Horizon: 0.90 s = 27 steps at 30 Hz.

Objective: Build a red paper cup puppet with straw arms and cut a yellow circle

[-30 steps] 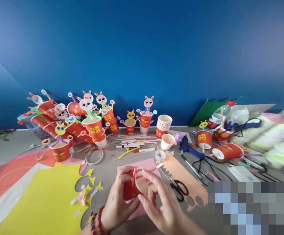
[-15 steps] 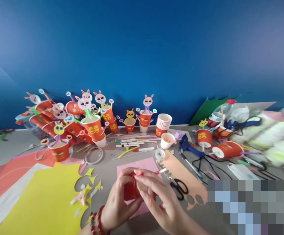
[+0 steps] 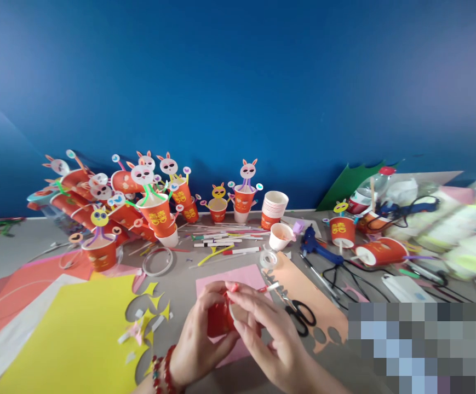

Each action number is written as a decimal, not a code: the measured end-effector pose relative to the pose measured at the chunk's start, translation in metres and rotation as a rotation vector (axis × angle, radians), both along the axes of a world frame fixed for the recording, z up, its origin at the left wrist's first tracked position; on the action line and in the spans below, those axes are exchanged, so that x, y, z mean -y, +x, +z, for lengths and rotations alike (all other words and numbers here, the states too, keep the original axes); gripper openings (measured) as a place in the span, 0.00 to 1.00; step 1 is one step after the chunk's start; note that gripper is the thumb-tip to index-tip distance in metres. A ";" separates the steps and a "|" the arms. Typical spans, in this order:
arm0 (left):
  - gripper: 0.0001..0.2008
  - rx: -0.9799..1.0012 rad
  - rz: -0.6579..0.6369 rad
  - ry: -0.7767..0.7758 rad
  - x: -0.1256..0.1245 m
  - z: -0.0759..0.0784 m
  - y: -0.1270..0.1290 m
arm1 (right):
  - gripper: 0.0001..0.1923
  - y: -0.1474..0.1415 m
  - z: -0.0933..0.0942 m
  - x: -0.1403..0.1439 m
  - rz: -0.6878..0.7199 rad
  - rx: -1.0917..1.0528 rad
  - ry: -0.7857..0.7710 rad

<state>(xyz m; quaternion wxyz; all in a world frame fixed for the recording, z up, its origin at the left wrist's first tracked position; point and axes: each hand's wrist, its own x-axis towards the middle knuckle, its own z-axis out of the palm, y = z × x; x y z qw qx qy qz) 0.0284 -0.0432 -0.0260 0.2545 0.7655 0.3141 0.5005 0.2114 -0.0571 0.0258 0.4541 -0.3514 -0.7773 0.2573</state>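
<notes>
Between my two hands, above a pink paper sheet [image 3: 231,273], is a red paper cup [image 3: 218,322], largely covered by my fingers. My left hand [image 3: 196,325] wraps round its left side, thumb below. From the right, my right hand [image 3: 270,331] closes on the same cup, with its fingertips meeting those of the left at the top. A small pinkish-orange bit [image 3: 233,287] shows at these fingertips; what it is I cannot make out. Just past my right fingers lies a red marker with a white end [image 3: 273,287], partly hidden.
Yellow paper [image 3: 69,328] with cut-out holes lies left. Black-handled scissors [image 3: 301,316] rest on peach paper [image 3: 315,295] at right, near a blue glue gun [image 3: 320,249] and its cables. Behind stand decorated cups [image 3: 154,213], a cup stack [image 3: 274,205] and several markers [image 3: 217,241].
My hands keep nearly the same pose round the cup, with only a slight shift of the fingertips at its top. The things on the table stay where they were.
</notes>
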 end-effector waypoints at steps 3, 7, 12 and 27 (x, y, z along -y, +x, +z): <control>0.26 0.057 -0.033 -0.051 0.000 -0.002 0.000 | 0.27 0.001 -0.002 0.005 -0.026 0.018 0.044; 0.24 0.280 -0.076 -0.198 -0.001 -0.004 0.002 | 0.33 0.010 -0.002 0.010 -0.139 -0.063 0.228; 0.24 0.600 -0.177 -0.511 -0.002 0.005 0.001 | 0.18 0.023 -0.002 -0.008 -0.277 -0.337 0.204; 0.24 0.920 -0.330 -0.796 -0.005 0.013 -0.009 | 0.19 0.017 -0.015 -0.024 0.107 0.000 0.180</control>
